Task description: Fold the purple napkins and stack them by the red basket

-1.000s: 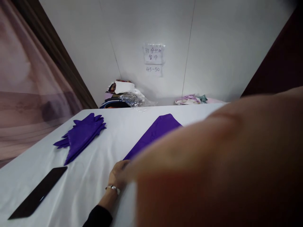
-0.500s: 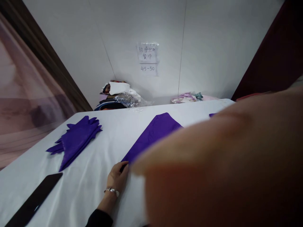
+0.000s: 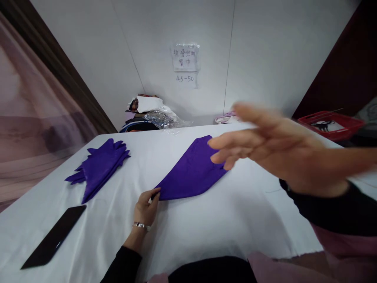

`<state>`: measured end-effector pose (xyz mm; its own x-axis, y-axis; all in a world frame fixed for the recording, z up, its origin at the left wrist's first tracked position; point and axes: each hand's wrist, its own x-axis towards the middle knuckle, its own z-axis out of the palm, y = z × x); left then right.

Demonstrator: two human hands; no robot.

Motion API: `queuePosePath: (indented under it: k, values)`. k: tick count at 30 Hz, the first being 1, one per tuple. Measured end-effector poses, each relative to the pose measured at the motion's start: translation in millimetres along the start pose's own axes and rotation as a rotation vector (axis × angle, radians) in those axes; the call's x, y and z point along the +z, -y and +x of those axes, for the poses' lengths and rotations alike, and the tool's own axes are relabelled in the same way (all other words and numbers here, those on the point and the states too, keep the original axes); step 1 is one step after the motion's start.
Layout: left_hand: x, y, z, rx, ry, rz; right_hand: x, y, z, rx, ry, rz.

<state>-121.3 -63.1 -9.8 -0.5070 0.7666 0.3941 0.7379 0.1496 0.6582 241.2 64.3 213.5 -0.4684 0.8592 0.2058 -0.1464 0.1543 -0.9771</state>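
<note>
A folded purple cloth napkin [image 3: 185, 175] lies on the white-covered table [image 3: 188, 224], tapering to a point at its near left corner. That corner is pinched between the thumb and fingers of my left hand [image 3: 145, 208], which rests low on the cloth. Raised toward the camera, my right hand [image 3: 279, 151] has its fingers stretched out and holds nothing. It is blurred by motion and hides the napkin's right end in part. To the left lies a fanned pile of folded purple napkins [image 3: 101, 167].
A dark flat phone-like slab [image 3: 55, 236] lies at the left front. Behind the table's far edge sit a pile of cloths with clear plastic [image 3: 147, 114] and some pinkish cloth [image 3: 226, 118]. A red basket [image 3: 332, 124] stands at the right. A handwritten sign [image 3: 185, 63] hangs on the wall.
My right hand has drawn back from close before the camera, uncovering much of the napkin and the red basket. My left hand keeps its pinch on the corner. The view has shifted slightly.
</note>
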Motion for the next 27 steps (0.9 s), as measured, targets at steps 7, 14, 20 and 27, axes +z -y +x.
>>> queuePosePath:
  k: [7, 14, 20, 27]
  values:
    - [-19.5, -68.2, -9.9, 0.536, -0.040, 0.120, 37.5, -136.1, 19.1, -0.247, 0.399, -0.675]
    - [-11.9, -124.3, -28.2, 0.979, 0.257, -0.073, 87.8, -180.3, -6.0, -0.389, 0.728, -0.681]
    - [-16.4, -116.2, -34.3, 0.849, 0.473, -0.224, 78.9, -179.5, -32.3, -0.486, 0.566, -0.623]
    - [2.7, -105.9, -35.6, 0.319, 0.910, -0.273, 64.0, -176.4, -84.2, -0.501, 0.525, -0.641]
